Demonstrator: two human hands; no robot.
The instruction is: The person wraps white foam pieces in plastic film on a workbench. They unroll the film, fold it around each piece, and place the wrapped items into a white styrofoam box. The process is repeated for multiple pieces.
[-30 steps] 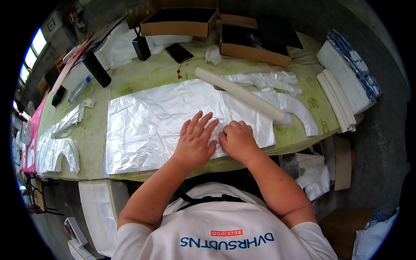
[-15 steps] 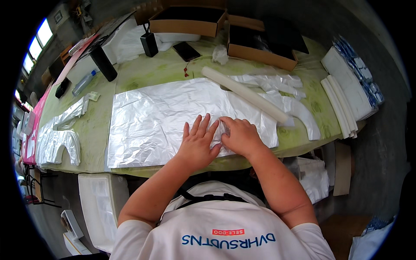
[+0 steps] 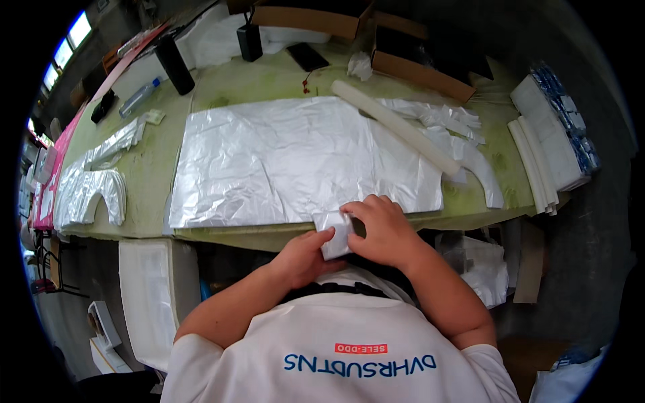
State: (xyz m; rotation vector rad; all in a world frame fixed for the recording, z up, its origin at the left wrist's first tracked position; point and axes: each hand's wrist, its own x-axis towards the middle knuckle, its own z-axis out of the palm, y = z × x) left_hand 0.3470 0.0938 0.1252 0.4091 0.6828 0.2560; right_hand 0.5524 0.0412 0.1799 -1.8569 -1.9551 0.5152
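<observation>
Close to my body, at the table's front edge, a small white folded plastic packet point(image 3: 332, 234) is between my hands. My left hand point(image 3: 302, 258) grips it from below, the thumb lying on its face. The fingers of my right hand point(image 3: 384, 230) curl over its upper right edge, thumb on the right side. Just beyond lies a wide stack of shiny silvery-white plastic sheets point(image 3: 269, 161), spread flat and lightly wrinkled. A long cream roll or bar point(image 3: 396, 127) rests diagonally across its right part.
Cut plastic pieces with curved edges lie left point(image 3: 101, 181) and right point(image 3: 484, 171). Farther back are a black cylinder point(image 3: 175, 66), a clear bottle point(image 3: 139, 97), a phone point(image 3: 308, 57), a black box-shaped device point(image 3: 249, 41) and a cardboard box point(image 3: 420, 70). White rolls point(image 3: 534, 164) lie at the right edge.
My hands have come off the sheet stack and drawn back toward me, now holding the white packet. The view has tipped, so the table sits higher in the picture.
</observation>
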